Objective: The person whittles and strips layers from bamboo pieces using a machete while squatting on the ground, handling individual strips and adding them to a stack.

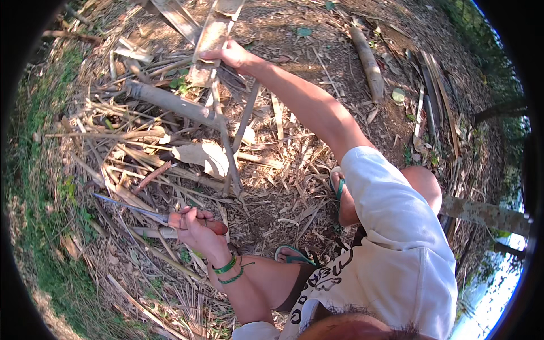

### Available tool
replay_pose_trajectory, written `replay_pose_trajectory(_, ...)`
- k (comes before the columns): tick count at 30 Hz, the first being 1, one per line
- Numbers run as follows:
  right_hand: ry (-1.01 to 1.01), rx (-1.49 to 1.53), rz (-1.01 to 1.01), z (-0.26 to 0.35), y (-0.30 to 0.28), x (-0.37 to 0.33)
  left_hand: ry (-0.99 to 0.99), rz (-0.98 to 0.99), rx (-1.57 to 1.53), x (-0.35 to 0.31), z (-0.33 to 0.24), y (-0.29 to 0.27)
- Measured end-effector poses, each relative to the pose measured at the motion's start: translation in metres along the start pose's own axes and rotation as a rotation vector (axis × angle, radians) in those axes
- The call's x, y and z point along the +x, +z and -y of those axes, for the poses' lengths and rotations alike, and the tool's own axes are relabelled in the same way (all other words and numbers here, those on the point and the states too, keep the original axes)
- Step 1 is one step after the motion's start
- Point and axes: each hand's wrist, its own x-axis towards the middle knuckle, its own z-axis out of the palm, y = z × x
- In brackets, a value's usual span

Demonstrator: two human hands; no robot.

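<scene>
My left hand (199,229), with green bands at its wrist, is closed round the wooden handle of a knife (133,208). The long, thin blade points left, over dry stalks. Farther off, my right hand (231,58) reaches out on a straight arm and grips a split bamboo piece (216,31). This piece is broad, pale and trough-like, and runs out past the upper edge. Just below the right hand, thin sticks (226,141) lean in a narrow V shape. Part of my right hand's fingers is hidden behind the bamboo.
A thick bamboo pole (170,102) lies among piled dry stalks on the left. A pale dry sheath (207,158) rests on the pile. A log (367,65) and long strips (442,102) lie at the right. My sandalled foot (343,198) stands on leaf litter.
</scene>
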Motion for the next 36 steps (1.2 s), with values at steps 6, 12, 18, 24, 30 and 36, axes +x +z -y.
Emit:
replay_pose_trajectory(6,-0.554,-0.365,-0.406,0.204,-0.106,-0.065,0.105,0.209,0.03,-0.005,0.03,0.084)
replay_pose_trajectory(12,-0.631,-0.696,-0.425,0.32,-0.199,-0.311,0.206,0.444,-0.072,-0.027,0.077,0.152)
replay_pose_trajectory(18,0.248,-1.244,-0.833,0.304,-0.179,-0.637,-0.031,0.598,0.015,-0.057,0.135,0.23)
replay_pose_trajectory(24,0.454,-0.582,-1.153,0.157,-0.054,-0.916,0.392,0.93,0.492,-0.091,0.176,0.203)
replay_pose_trajectory(30,0.616,-0.291,-1.777,0.091,0.1,-1.064,0.118,0.856,0.452,-0.107,0.136,0.206)
replay_pose_trajectory(36,0.967,-0.769,-1.932,0.105,-0.02,-1.212,0.089,0.773,0.604,-0.063,0.111,0.259)
